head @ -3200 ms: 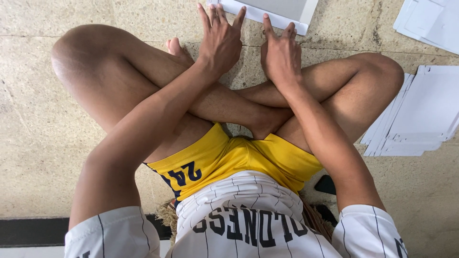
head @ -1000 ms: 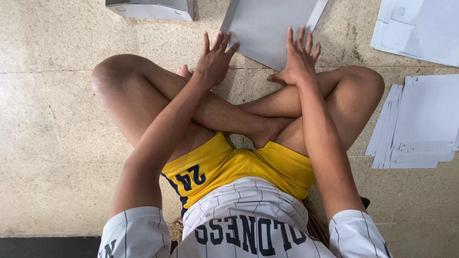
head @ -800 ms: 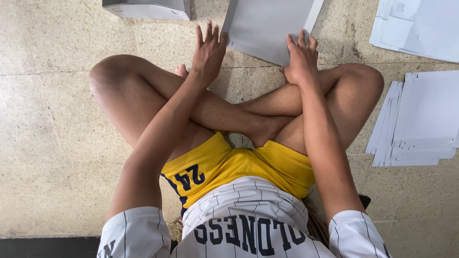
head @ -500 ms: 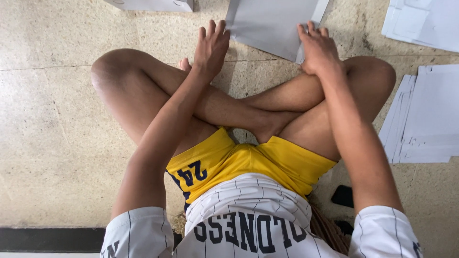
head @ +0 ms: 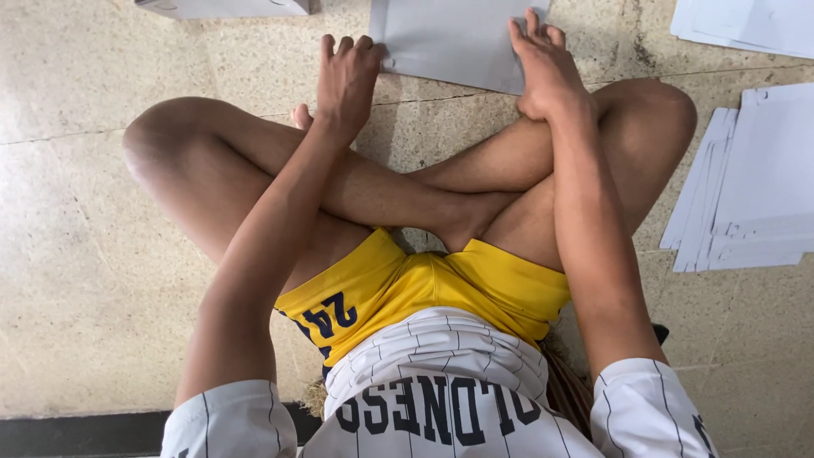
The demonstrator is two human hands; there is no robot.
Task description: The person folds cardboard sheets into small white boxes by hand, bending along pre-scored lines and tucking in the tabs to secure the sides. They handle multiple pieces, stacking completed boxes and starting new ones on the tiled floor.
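I sit cross-legged on a stone floor and reach forward with both arms. A grey sheet of paper [head: 454, 41] lies flat on the floor in front of my legs. My left hand [head: 346, 78] curls its fingertips at the sheet's near left corner. My right hand [head: 548, 64] presses flat on the sheet's near right corner, fingers spread. Neither hand lifts the sheet.
A stack of white sheets [head: 750, 191] lies fanned on the floor at my right. More white paper [head: 746, 24] sits at the top right. A grey folded piece [head: 225, 8] lies at the top left edge. A dark strip [head: 93, 432] runs along the bottom left.
Both hands slid from my shins forward onto the grey sheet. The sheet now lies closer to my legs, and my left fingers have curled at its corner.
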